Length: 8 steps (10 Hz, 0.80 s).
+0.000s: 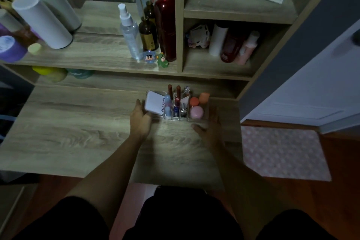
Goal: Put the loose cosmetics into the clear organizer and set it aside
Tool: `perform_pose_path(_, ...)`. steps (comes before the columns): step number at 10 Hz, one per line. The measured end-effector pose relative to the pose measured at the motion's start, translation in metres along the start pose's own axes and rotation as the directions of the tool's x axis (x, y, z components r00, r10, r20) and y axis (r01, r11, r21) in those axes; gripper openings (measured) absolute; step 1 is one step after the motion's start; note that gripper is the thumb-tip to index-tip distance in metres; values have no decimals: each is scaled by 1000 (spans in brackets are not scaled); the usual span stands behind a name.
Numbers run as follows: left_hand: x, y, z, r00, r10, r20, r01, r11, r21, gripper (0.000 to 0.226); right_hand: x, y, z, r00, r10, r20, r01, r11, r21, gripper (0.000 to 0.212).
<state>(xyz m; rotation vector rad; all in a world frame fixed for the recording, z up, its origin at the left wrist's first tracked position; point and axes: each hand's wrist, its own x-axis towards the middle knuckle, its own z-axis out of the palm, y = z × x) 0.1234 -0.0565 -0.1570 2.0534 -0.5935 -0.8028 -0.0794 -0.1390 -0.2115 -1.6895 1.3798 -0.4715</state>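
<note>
The clear organizer (206, 107) stands on the wooden desk (78, 122), near its back right. It holds a white compact (153, 105) at the left, upright lip tubes (178, 90) and small bottles in the middle, and a pink round case (196, 112) with two orange sponges (203, 96) at the right. My left hand (140, 121) rests against its left side, thumb at the front corner. My right hand (211, 125) presses along its right side. The organizer sits clasped between both hands.
A shelf unit rises behind the desk with a spray bottle (129, 33), a brown bottle (148, 34), a dark red bottle (166, 25), two small figurines (155, 58) and white cylinders (41, 21). Bottles fill the right cubby (233, 45). A pink dotted mat (282, 152) lies on the floor at right.
</note>
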Motion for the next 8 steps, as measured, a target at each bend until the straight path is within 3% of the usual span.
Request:
perform_pose_path(1, -13, -5, 2, 998, 54, -28, -52, 995, 81, 60, -15, -1, -6, 999, -26, 19, 27, 999, -32, 92)
perform_pose_path(3, -56, -18, 22, 991, 123, 47, -132, 949, 287, 45, -57, 6, -15, 999, -42, 23, 47, 947, -319, 68)
perform_pose_path(4, -91, -26, 33, 973, 165, 163, -221, 869, 442, 45, -94, 17, -15, 996, -88, 16, 84, 868, -490, 55)
perform_pose_path(5, -112, -25, 36, 912, 202, 357, -380, 743, 551, 53, -120, 17, -16, 999, -43, 8, 40, 824, -565, 53)
perform_pose_path(6, -142, -23, 41, 824, 153, 546, -526, 568, 634, 53, -162, 14, -27, 999, 48, 25, -21, 777, -630, 56)
perform_pose_path(7, -156, -6, 50, 783, 159, 602, -591, 491, 639, 54, -174, 9, -45, 999, 50, 12, -27, 715, -698, 56)
perform_pose_path(8, -180, 46, 68, 712, 246, 658, -689, 430, 584, 58, -182, -16, -97, 988, 94, -119, -146, 806, -574, 56)
